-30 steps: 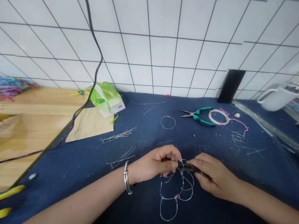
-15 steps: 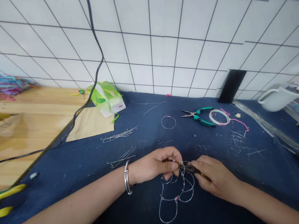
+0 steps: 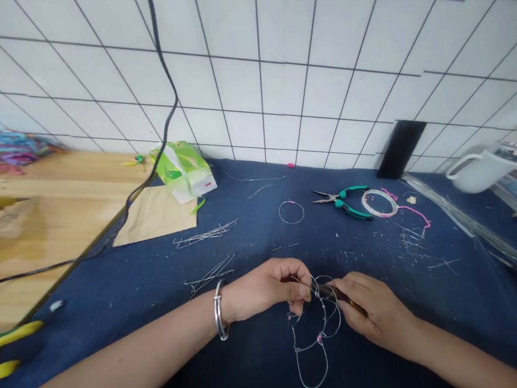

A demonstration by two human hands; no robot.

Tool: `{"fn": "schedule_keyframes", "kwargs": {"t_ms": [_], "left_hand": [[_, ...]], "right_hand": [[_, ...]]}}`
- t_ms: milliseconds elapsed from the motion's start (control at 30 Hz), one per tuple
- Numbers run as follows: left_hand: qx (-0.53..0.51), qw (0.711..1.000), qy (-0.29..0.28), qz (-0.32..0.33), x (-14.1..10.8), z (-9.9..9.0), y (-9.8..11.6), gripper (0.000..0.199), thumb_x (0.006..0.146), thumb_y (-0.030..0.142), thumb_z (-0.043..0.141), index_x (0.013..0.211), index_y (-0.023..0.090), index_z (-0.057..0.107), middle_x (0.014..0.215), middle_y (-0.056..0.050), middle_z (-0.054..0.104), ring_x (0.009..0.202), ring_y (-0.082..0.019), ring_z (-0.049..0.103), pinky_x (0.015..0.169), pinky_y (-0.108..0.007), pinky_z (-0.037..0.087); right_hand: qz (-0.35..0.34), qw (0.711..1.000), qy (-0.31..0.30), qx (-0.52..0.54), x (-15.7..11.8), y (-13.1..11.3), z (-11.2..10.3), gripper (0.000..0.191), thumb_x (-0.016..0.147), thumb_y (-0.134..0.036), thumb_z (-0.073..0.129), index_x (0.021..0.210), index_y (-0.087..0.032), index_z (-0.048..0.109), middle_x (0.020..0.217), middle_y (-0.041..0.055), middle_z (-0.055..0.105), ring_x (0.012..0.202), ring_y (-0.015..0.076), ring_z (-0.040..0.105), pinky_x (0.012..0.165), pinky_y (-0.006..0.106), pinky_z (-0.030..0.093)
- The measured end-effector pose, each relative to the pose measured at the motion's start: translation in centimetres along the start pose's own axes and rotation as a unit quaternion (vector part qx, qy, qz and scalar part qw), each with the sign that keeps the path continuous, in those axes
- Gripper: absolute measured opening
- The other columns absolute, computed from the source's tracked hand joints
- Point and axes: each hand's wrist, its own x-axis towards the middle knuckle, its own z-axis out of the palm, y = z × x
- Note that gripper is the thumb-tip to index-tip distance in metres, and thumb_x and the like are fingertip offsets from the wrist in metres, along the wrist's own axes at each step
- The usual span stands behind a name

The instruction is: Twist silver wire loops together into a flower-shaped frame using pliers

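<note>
While L hand [image 3: 271, 287] pinches wire frame [image 3: 320, 337], R hand [image 3: 378, 312], gripping pliers [image 3: 329, 290] alongside, shd prob. turn slowly, near pinch.

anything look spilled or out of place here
Mildly: thin wire scraps lie strewn beyond the right hand, crossing at odd angles, looking messier than the wire bundle farther left. No spilled liquid shows.

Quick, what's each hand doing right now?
Left hand: closed, pinching the looped wire.
Right hand: closed, holding the dark pliers.
</note>
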Motion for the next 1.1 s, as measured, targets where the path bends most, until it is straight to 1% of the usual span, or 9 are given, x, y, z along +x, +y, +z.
{"fn": "schedule_keyframes", "kwargs": {"t_ms": [100,200,300,400,600,733,867,1100], "left_hand": [[0.005,1.000,-0.002,0.013,-0.1,0.1,0.1,0.008,0.082,0.020,0.055,0.082,0.013,0.055,0.073,0.000,0.055,0.059,-0.009,0.054,0.061,-0.025,0.042],[0.018,1.000,0.008,0.021,-0.1,0.3,0.1,0.007,0.082,0.020,0.055,0.083,0.013,0.055,0.069,0.001,0.054,0.059,-0.009,0.052,0.060,-0.025,0.041],[0.031,0.999,0.019,0.019,-0.1,0.5,0.2,0.007,0.081,0.020,0.056,0.083,0.013,0.056,0.067,0.002,0.053,0.057,-0.008,0.051,0.059,-0.024,0.040],[0.036,0.999,0.021,0.014,-0.1,0.5,0.1,0.008,0.081,0.020,0.056,0.082,0.012,0.056,0.070,0.001,0.053,0.056,-0.008,0.050,0.058,-0.024,0.040],[0.037,0.999,0.009,0.011,0.0,0.3,0.1,0.008,0.081,0.020,0.056,0.080,0.012,0.056,0.070,0.001,0.054,0.055,-0.007,0.051,0.057,-0.023,0.041],[0.031,0.999,-0.011,0.003,-0.1,0.2,0.1,0.009,0.081,0.021,0.056,0.078,0.012,0.056,0.069,0.001,0.055,0.056,-0.008,0.052,0.057,-0.022,0.042],[0.013,0.999,-0.044,-0.019,-0.2,0.0,0.1,0.009,0.080,0.021,0.058,0.078,0.012,0.056,0.070,0.000,0.056,0.055,-0.008,0.054,0.054,-0.021,0.042],[0.004,0.994,-0.096,-0.058,-0.2,-0.5,-0.1,0.005,0.079,0.018,0.058,0.078,0.013,0.057,0.068,0.001,0.058,0.052,-0.006,0.053,0.052,-0.019,0.042]], "right_hand": [[0.000,1.000,0.003,0.010,0.0,-0.1,0.0,0.026,0.084,-0.014,0.043,0.108,-0.018,0.050,0.081,0.0033,0.054,0.072,0.0132,0.049,0.065,0.027,0.043],[0.008,1.000,-0.003,0.017,0.0,-0.3,-0.1,0.022,0.084,-0.015,0.042,0.105,-0.018,0.050,0.079,0.0028,0.053,0.070,0.0132,0.048,0.064,0.028,0.042],[0.016,1.000,-0.007,0.021,0.0,-0.5,-0.2,0.020,0.085,-0.015,0.041,0.102,-0.017,0.050,0.077,0.0025,0.053,0.069,0.0133,0.047,0.063,0.028,0.041],[0.020,0.999,-0.008,0.023,0.0,-0.7,-0.2,0.018,0.085,-0.015,0.041,0.100,-0.017,0.051,0.076,0.0024,0.052,0.068,0.0133,0.046,0.062,0.028,0.040],[0.022,0.999,-0.013,0.036,0.2,-0.9,-0.3,0.017,0.085,-0.015,0.041,0.098,-0.018,0.051,0.075,0.0019,0.051,0.068,0.0130,0.047,0.062,0.028,0.041],[0.000,1.000,-0.022,0.014,0.3,-0.6,-0.5,0.026,0.085,-0.016,0.042,0.109,-0.018,0.049,0.085,0.0046,0.054,0.076,0.0144,0.049,0.068,0.030,0.044],[-0.025,0.998,-0.034,-0.046,0.2,0.0,-0.6,0.032,0.083,-0.015,0.044,0.115,-0.016,0.047,0.092,0.0070,0.055,0.082,0.0163,0.049,0.074,0.035,0.044],[-0.107,0.986,-0.008,-0.128,0.0,0.8,-0.3,0.042,0.080,-0.013,0.049,0.121,-0.013,0.041,0.097,0.0094,0.055,0.088,0.0192,0.047,0.080,0.039,0.043]]}}
